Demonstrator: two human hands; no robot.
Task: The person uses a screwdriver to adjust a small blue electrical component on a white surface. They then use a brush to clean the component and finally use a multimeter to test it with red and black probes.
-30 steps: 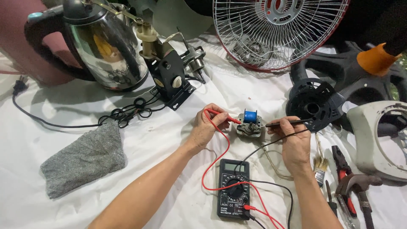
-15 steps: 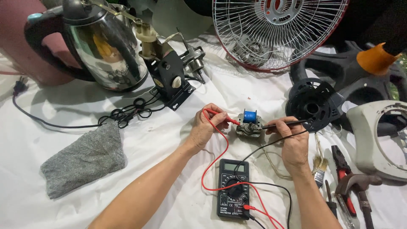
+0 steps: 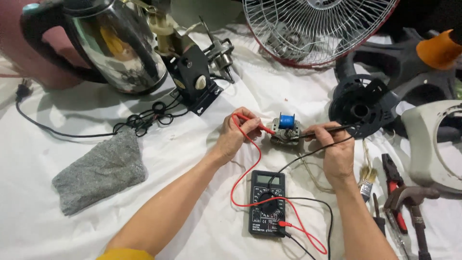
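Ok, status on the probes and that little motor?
Left hand holds red probe, right hand black probe. Both tips on small motor. Multimeter just below; nothing blocking.

A small motor part [image 3: 286,129] lies at the middle of the cloth-covered table [image 3: 57,221], with the left hand [image 3: 237,135] touching it at 9 o'clock and the right hand [image 3: 336,153] at 3 o'clock. The multimeter [image 3: 267,202] lies at 6 o'clock from it, between the forearms. The kettle [image 3: 113,45] stands at 10 o'clock, the fan guard [image 3: 317,29] at 12 o'clock, the folded rag [image 3: 98,171] at 8 o'clock, and the pliers [image 3: 394,185] at 4 o'clock.
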